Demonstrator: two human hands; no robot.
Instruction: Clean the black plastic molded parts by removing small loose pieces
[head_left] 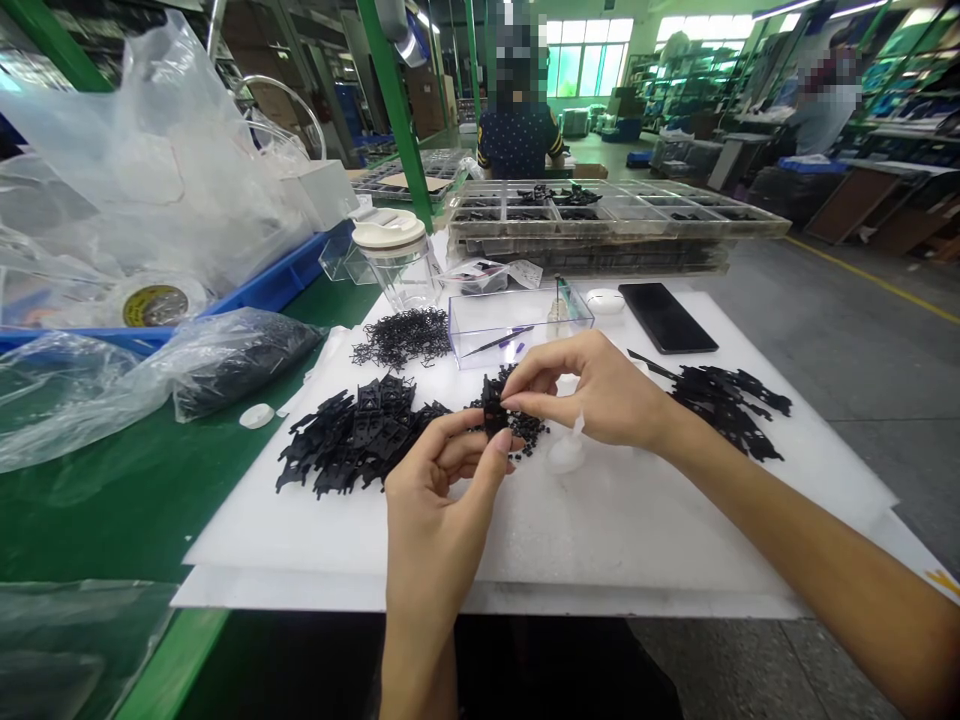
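Observation:
Between the fingers and thumb of my left hand (pixel 450 470) is a small black plastic part (pixel 493 412), held up above the white board (pixel 600 540). My right hand (pixel 592 390) pinches at the upper right side of the same part; whether a tiny piece sits in that pinch I cannot make out. Behind the hands lies a scatter of tiny black pieces (pixel 531 432). A heap of flat black plastic parts (pixel 352 435) spreads to the left, and another heap of black parts (pixel 731 405) lies to the right. A small translucent white dish (pixel 568 455) stands below my right hand.
Thin black pins (pixel 405 338) lie piled at the back left, beside a clear box (pixel 480 345) holding tweezers. A lidded jar (pixel 394 260), a black phone (pixel 667 317) and stacked compartment trays (pixel 615 225) stand farther back. Left is a blue crate (pixel 292 270) with plastic bags. A person (pixel 519 140) sits beyond.

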